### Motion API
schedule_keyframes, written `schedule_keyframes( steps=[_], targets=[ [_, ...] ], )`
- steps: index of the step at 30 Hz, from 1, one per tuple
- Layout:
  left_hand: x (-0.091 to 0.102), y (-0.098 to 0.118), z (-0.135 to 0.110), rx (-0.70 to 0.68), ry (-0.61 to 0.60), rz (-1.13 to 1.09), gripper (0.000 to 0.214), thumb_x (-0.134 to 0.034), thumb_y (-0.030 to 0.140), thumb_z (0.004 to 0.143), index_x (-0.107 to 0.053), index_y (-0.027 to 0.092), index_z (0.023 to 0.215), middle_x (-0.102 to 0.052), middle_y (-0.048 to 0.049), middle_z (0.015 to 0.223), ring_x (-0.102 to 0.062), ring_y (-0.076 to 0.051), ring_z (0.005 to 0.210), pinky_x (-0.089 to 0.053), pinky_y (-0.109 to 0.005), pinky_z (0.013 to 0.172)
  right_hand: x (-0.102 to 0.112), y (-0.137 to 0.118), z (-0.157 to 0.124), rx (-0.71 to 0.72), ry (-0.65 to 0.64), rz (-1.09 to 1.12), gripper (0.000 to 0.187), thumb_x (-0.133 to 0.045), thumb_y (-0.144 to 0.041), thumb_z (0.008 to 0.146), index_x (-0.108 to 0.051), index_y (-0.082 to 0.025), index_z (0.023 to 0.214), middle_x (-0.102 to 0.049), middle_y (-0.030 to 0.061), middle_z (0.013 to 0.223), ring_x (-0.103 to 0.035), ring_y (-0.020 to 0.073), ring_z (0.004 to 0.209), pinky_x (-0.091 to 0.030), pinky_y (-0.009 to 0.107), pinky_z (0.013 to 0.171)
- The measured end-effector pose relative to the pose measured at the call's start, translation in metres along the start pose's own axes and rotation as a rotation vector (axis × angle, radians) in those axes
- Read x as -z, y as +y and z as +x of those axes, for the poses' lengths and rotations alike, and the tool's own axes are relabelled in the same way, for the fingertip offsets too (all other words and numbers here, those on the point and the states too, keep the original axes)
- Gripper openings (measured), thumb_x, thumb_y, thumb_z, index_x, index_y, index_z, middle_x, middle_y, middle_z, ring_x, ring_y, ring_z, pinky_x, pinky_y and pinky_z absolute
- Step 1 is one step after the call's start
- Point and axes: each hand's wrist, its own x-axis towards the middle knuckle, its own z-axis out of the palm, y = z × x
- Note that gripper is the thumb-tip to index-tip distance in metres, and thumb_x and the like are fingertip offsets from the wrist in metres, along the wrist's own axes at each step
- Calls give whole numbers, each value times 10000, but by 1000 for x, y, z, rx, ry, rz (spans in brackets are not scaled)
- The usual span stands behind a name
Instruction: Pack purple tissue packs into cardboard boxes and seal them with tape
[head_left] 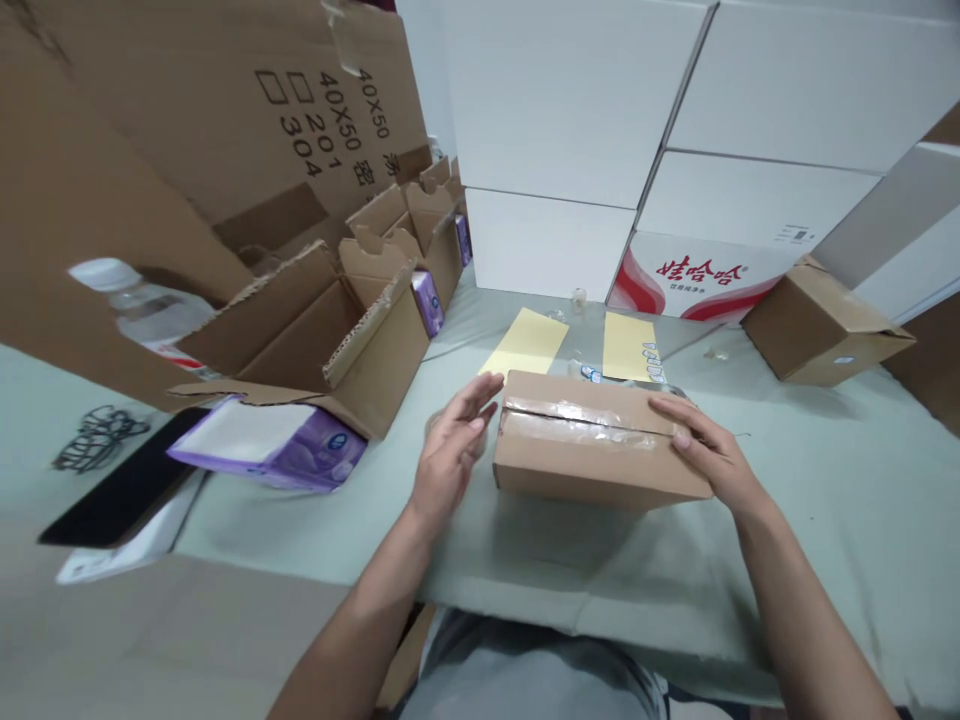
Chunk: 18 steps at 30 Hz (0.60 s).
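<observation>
A closed cardboard box (592,445) sealed with clear tape lies on the pale green table cover (525,590). My right hand (709,450) is shut over the box's right end, with the fingers across its top. My left hand (454,450) stands open just left of the box, fingers spread and raised, and I cannot tell whether it touches the cardboard. Behind the box are two yellow paper sheets (525,342), with a small clear plastic item (589,372) between them.
Open cardboard boxes (375,340) and purple tissue packs (319,450) stand at left, beside a plastic bottle (142,310) and a black phone (124,480). White cartons (570,120) form a wall at the back. Another cardboard box (825,325) sits at right.
</observation>
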Motion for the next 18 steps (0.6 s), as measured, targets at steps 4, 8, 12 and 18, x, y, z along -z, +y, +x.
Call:
schedule_keyframes(
  steps=[4,8,12,18],
  targets=[
    [29,-22,-22,-13,-58,359,532,-533,85,691,-670,219,1186,-621,-119,1352,-374,-347,1450,-264,-640,1194,10,4,-1,-64,7,-32,406,-636,-537,874,-710,-345,1224,-618,42,1404,-535,315,1326,-482,443,1048],
    [39,-44,-41,51,-159,621,430,-518,29,682,-683,201,1040,-531,-171,1445,-272,-379,1495,-142,-745,1162,18,13,-4,-96,29,-51,415,-647,-566,843,-726,-361,1195,-648,41,1366,-518,330,1347,-451,462,1087],
    [41,-52,-33,68,-119,571,209,-485,86,793,-641,214,846,-623,-163,1318,-332,-349,1467,-124,-723,1171,21,19,-4,-117,28,-55,411,-660,-583,817,-740,-376,1162,-647,30,1373,-485,361,1376,-409,501,1126],
    [43,-27,-15,60,-114,287,153,-516,340,934,-588,228,1010,-686,-18,770,-672,-215,773,-485,-530,997,18,15,1,-124,-17,-78,387,-656,-567,826,-735,-403,1167,-653,27,1361,-473,361,1387,-404,512,1129]
  ],
)
